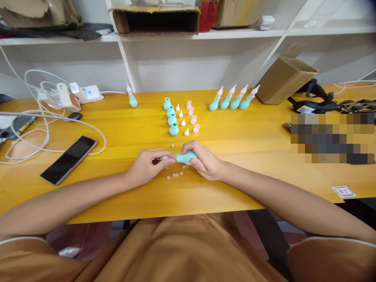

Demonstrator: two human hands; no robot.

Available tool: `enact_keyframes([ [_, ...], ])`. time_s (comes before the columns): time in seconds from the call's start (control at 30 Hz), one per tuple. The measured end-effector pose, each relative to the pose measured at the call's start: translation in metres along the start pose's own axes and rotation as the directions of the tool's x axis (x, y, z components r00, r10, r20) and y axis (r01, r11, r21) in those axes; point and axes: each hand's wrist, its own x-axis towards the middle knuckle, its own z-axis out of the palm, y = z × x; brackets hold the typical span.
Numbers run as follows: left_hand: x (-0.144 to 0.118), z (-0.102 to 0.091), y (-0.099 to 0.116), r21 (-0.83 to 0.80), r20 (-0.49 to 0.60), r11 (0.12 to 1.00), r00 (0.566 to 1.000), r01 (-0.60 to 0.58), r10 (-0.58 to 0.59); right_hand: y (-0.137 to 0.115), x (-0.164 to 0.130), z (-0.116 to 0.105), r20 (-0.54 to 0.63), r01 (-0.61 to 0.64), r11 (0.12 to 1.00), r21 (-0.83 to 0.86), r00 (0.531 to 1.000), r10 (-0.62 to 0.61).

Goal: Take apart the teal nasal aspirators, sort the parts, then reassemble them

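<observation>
My right hand [205,161] wraps round the teal squeeze bulb [185,158] of a nasal aspirator, held sideways above the table. At the bulb's open end, my left hand [148,164] pinches the aspirator's translucent nozzle [162,158], partly hidden by the fingers. Beyond the hands stands a column of several teal bulbs [174,129], mouths upward. To their right run a line of small white tips [187,132] and a line of clear pinkish connectors [196,128]. Tiny clear discs [177,175] lie scattered below my hands, and one small pale piece [172,146] lies just above them.
Several assembled nasal aspirators [232,100] stand at the back right, another aspirator [133,100] at the back left. A phone [69,160] and white cables [101,135] lie left. A cardboard box [284,76] leans at the right rear, before white shelving [176,70].
</observation>
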Motion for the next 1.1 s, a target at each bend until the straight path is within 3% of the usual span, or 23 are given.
enact_keyframes([
  [0.3, -0.002, -0.002, 0.003, 0.098, 0.018, 0.990, 0.995, -0.103, 0.102, 0.002, -0.003, -0.001, 0.074, -0.013, 0.999, 0.043, 0.997, 0.010],
  [0.73, 0.001, -0.002, 0.000, -0.039, 0.015, 0.999, 1.000, 0.001, 0.000, 0.007, -0.004, 0.003, 0.067, 0.048, 0.998, 0.037, 0.996, -0.051],
  [0.97, 0.004, -0.001, 0.007, -0.081, -0.153, 0.997, 0.988, 0.020, -0.032, 0.002, 0.006, -0.003, -0.059, 0.093, 0.988, -0.123, 0.993, -0.101],
  [1.1, 0.004, 0.000, 0.004, -0.189, -0.207, 0.979, 0.971, 0.078, -0.117, -0.001, 0.007, -0.004, -0.028, 0.092, 0.975, -0.201, 0.995, -0.099],
])
